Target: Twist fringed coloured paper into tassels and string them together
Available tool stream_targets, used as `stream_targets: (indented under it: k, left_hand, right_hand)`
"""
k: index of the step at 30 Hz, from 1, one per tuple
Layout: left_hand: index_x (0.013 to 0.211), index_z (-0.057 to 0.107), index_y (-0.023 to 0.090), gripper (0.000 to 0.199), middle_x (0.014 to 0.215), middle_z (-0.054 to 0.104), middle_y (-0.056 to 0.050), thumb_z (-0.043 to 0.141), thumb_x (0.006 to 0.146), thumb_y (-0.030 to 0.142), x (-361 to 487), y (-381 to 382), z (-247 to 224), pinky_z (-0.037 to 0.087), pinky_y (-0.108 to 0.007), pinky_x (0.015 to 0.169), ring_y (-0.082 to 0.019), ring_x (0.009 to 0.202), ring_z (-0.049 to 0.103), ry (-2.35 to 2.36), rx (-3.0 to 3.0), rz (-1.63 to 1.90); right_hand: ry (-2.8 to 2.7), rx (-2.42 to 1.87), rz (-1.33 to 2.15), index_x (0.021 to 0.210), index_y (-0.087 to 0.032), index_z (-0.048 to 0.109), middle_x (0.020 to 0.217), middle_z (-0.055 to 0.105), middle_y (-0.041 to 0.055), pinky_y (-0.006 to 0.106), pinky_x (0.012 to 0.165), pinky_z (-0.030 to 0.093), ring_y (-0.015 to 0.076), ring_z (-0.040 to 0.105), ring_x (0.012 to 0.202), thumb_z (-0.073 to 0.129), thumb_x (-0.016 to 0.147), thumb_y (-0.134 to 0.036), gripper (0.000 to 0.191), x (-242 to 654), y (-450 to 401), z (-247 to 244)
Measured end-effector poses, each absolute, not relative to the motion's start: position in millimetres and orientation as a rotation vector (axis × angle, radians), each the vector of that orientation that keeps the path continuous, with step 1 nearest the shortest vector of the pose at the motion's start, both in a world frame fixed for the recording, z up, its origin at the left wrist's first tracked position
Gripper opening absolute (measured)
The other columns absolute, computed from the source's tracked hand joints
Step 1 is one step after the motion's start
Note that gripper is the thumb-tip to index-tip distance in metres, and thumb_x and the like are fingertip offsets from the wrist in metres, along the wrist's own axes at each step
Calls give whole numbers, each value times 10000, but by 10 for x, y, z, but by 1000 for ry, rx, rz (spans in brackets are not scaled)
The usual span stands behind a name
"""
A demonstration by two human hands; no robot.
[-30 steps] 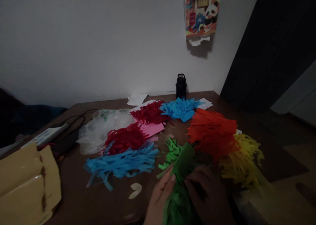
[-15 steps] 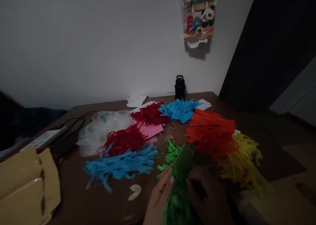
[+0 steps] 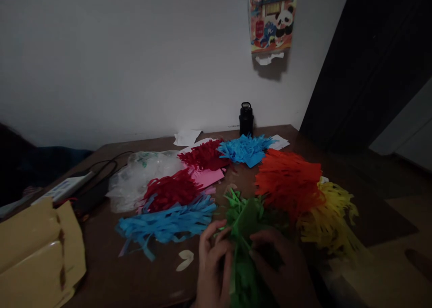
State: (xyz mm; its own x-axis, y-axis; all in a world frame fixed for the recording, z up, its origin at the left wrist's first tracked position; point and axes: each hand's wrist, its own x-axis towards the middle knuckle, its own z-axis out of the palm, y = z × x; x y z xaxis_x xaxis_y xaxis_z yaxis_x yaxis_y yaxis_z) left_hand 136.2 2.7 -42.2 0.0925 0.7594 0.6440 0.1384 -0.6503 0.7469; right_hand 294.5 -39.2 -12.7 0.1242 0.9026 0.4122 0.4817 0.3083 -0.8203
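Note:
Green fringed paper [image 3: 245, 222] hangs between my two hands at the bottom centre, its strips spreading at the far end and below. My left hand [image 3: 216, 258] is curled against its left edge, fingers bent around the paper. On the other side my right hand [image 3: 278, 258] pinches the paper between thumb and fingers. Orange fringed paper [image 3: 290, 179] and yellow fringed paper [image 3: 327, 222] lie to the right. Blue fringed paper [image 3: 168, 222] and dark red fringed paper [image 3: 173, 191] are to the left.
A black bottle [image 3: 246, 120] stands by the wall. Nearby are more blue fringe [image 3: 245, 149] and red fringe [image 3: 202, 155]. Pink paper [image 3: 209, 177], a clear plastic bag [image 3: 131, 179], cables and a yellow package [image 3: 30, 254] occupy the left part of the brown table [image 3: 135, 278].
My left hand has changed its hold: its fingers, straighter before, are now bent. The green paper has shifted slightly, while my right hand has moved a little to the left.

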Motion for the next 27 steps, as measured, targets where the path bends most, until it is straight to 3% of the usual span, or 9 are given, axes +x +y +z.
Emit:
stream_targets:
  k: [3, 9, 16, 21, 27]
  left_hand:
    - [823, 621, 234, 204, 1109, 540, -56, 467, 916, 138, 1324, 25, -333, 520, -281, 825, -196, 1002, 601, 975, 1933, 1414]
    - [871, 644, 215, 67, 1149, 593, -96, 598, 862, 264, 1333, 6, -182, 498, -332, 870, -265, 1059, 610, 1071, 1837, 1175]
    - [752, 708, 205, 212, 1091, 615, -87, 600, 880, 335, 1375, -31, -128, 495, -300, 841, -243, 979, 626, 1104, 1647, 1106]
    - [762, 719, 199, 244, 1114, 608, -94, 582, 899, 347, 1347, -43, -121, 485, -305, 861, -245, 1003, 615, 1073, 1622, 1063]
    - [772, 717, 198, 232, 1117, 615, -102, 585, 898, 340, 1344, -35, -116, 481, -306, 868, -252, 1026, 609, 1074, 1648, 1049]
  right_hand:
    - [-1496, -1335, 505, 967, -258, 646, 825, 715, -38, 168, 705, 526, 117, 690, 759, 607, 806, -135, 206, 2929, -391, -124]
    - [-1487, -1293, 458, 953, -237, 657, 742, 705, -33, 196, 657, 534, 132, 688, 688, 626, 781, -131, 204, 2876, -372, -155]
    - [-1408, -1379, 678, 931, -236, 683, 718, 713, -28, 228, 659, 522, 162, 691, 695, 673, 748, -159, 198, 2894, -354, -181]
    - [-1367, -1409, 739, 805, -241, 702, 762, 714, -20, 237, 678, 470, 161, 662, 730, 661, 796, -238, 43, 2945, -367, -124]
    - [-1442, -1327, 753, 748, -207, 661, 749, 656, -5, 234, 660, 432, 146, 616, 725, 589, 870, -269, 155, 2981, -372, -80]
